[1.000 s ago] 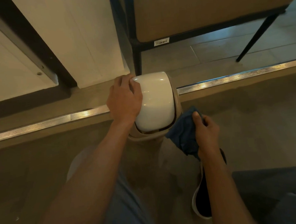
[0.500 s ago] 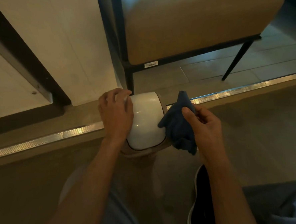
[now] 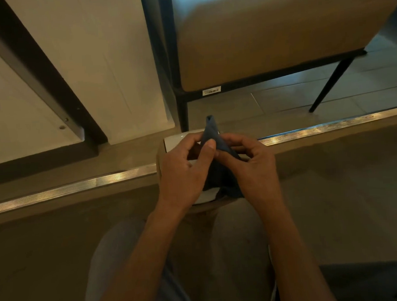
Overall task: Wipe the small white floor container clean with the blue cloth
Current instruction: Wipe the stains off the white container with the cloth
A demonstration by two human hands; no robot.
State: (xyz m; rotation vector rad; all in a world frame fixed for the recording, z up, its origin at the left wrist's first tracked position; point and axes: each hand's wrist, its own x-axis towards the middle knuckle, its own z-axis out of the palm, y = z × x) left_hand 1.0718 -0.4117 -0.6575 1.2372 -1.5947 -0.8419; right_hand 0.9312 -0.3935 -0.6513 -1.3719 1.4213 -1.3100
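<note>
The small white container (image 3: 174, 140) stands on the floor against a metal threshold strip, mostly hidden behind my hands; only its top left corner and a bit of its near rim show. Above it I hold the blue cloth (image 3: 211, 129) bunched between both hands, with one end sticking up. My left hand (image 3: 182, 172) pinches the cloth with thumb and fingers. My right hand (image 3: 252, 168) grips it from the right side, fingers curled.
A padded bench (image 3: 279, 40) on thin black legs stands just beyond the strip. A pale wall panel and a dark door frame (image 3: 41, 73) rise at the left. The metal strip (image 3: 67, 188) crosses the floor. My knees and a shoe fill the bottom.
My left hand has left the container's lid and now pinches the cloth. My right hand brought the cloth up from the container's right side to above its top.
</note>
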